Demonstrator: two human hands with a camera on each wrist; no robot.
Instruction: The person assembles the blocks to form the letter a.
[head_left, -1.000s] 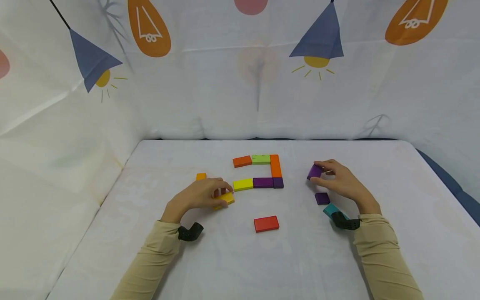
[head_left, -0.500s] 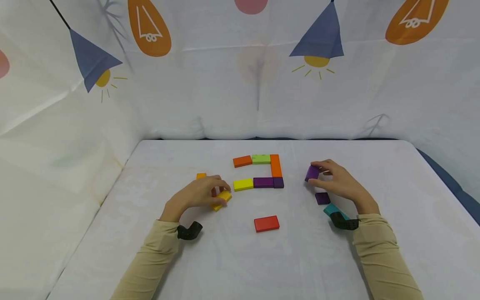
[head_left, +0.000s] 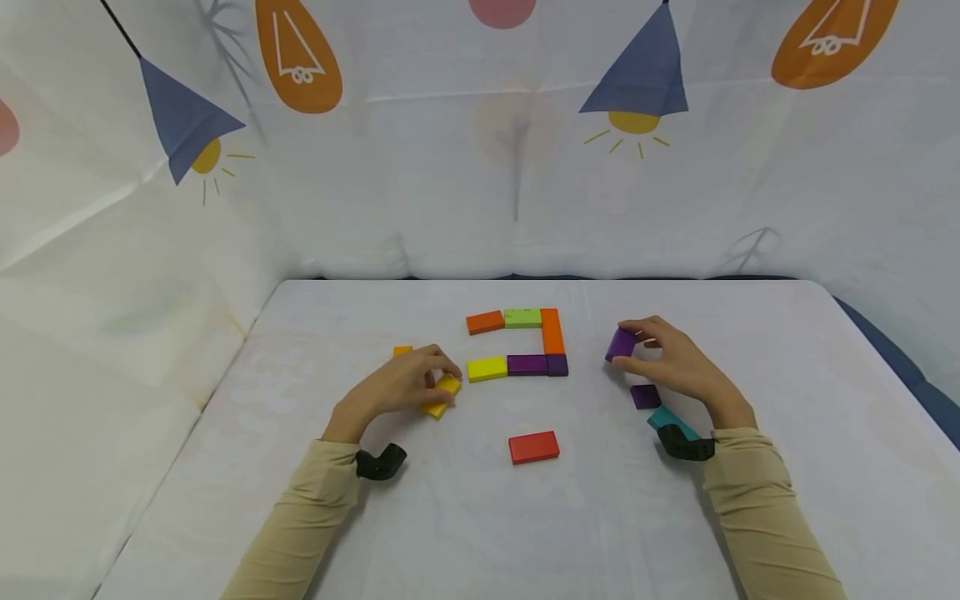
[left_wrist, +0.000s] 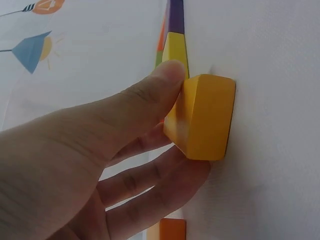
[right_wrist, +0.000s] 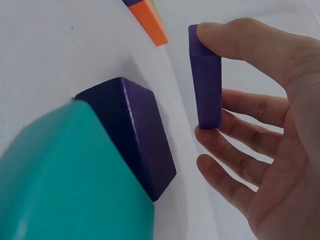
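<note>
My left hand (head_left: 401, 385) pinches a yellow-orange block (left_wrist: 212, 117) between thumb and fingers, left of the bright yellow block (head_left: 487, 369). In the left wrist view the thumb lies along its upper end. My right hand (head_left: 678, 360) holds a purple block (right_wrist: 206, 82) by its ends, tilted, right of the laid-out row. Below that hand lie a dark purple block (head_left: 645, 397) and a teal block (head_left: 670, 421). The bright yellow block, a long purple block (head_left: 527, 365) and a small purple one (head_left: 557, 365) form a line.
An orange block (head_left: 552, 332) joins the line to a green block (head_left: 522, 318) and another orange block (head_left: 485, 322) behind. A red block (head_left: 533, 447) lies in front. Left of the left hand, an orange block (head_left: 402, 351) is partly hidden. Printed cloth hangs behind the table (head_left: 585, 517).
The yellow-orange block has turned in my left hand and shifted slightly left, away from the line. My right hand has carried the purple block a little to the left.
</note>
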